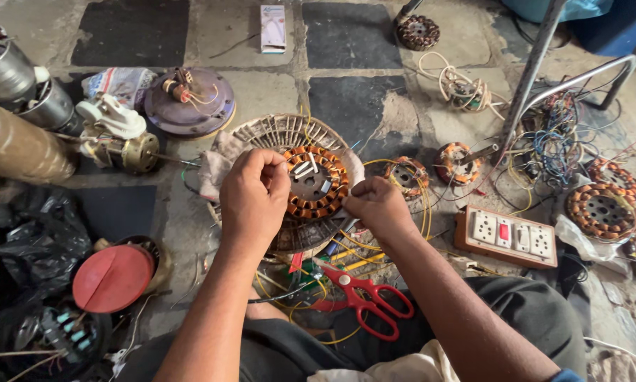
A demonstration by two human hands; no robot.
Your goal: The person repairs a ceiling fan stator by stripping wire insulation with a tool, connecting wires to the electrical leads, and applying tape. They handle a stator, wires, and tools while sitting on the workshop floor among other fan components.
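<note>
A round fan stator [316, 182] with orange copper windings lies on a worn wicker fan cover [279, 132] in front of me. My left hand [253, 199] pinches something small at the stator's upper left rim; I cannot tell what. On the lower right rim my right hand [378, 206] grips the edge of the stator with curled fingers. Red-handled scissors [367, 297] lie on yellow wires just below both hands, near my lap.
More wound stators [603, 209] and tangled wires [555, 138] lie at the right, beside a wooden switch board [507, 236]. A purple motor housing [190, 102] and a small motor [123, 141] sit at the left. A red lid [113, 278] and black bags are at lower left.
</note>
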